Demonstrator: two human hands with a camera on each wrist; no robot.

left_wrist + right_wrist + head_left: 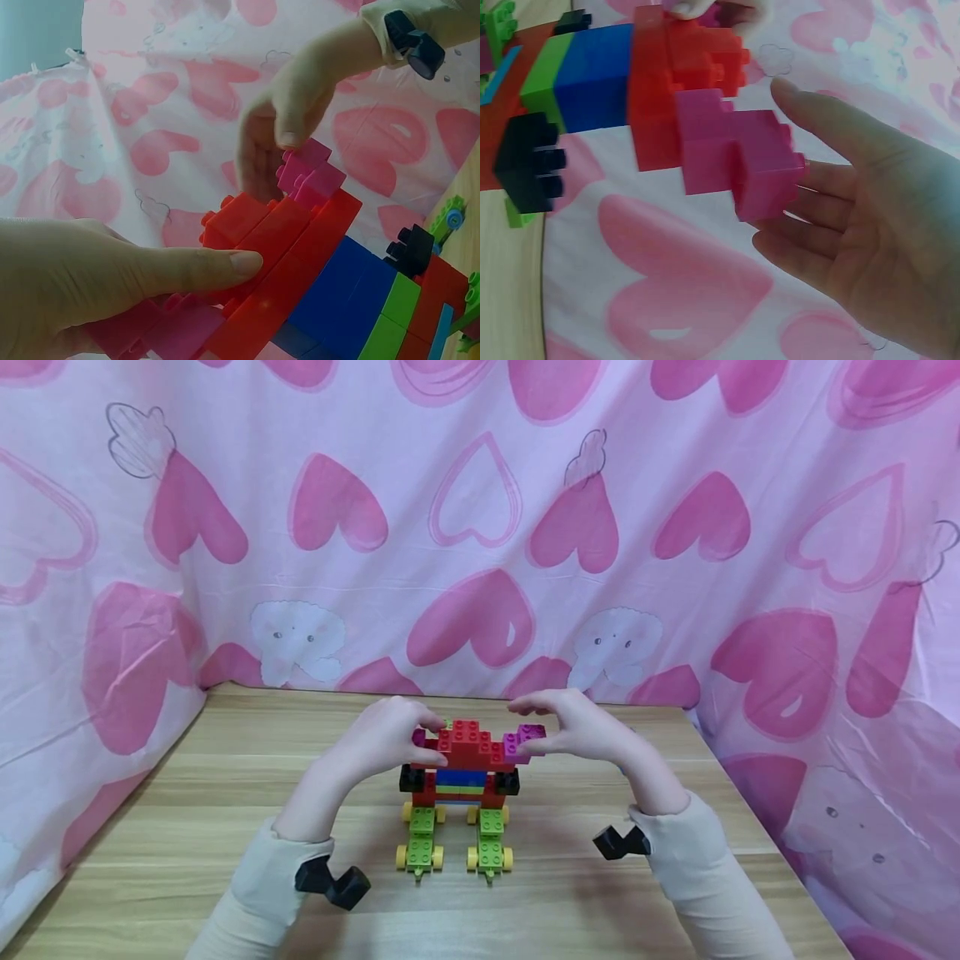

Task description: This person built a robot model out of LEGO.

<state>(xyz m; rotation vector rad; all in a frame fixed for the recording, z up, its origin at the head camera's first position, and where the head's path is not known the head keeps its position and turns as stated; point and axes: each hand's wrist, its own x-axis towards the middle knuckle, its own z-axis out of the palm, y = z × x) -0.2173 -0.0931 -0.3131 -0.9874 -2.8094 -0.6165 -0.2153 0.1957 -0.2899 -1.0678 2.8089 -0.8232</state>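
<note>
A toy brick model (pixel 461 779) stands on the table, with stepped red bricks (pixel 468 745) over blue and lime layers. Pink bricks (pixel 769 161) step up at its right end; more pink bricks (pixel 180 326) are at the left end. Below are green wheeled bases (pixel 491 839) with yellow wheels. My left hand (pixel 393 731) grips the upper left of the model, its thumb (pixel 217 268) along the red bricks and its other fingers mostly hidden behind. My right hand (pixel 885 195) is spread around the right pink bricks, thumb and fingers apart, fingertips close behind them.
Black bricks (pixel 507 782) jut from both sides of the model at mid height. The wooden table (pixel 180 785) runs back to a pink heart-patterned cloth (pixel 480 527) hung around it. A black device (pixel 333 882) is strapped at each sleeve cuff.
</note>
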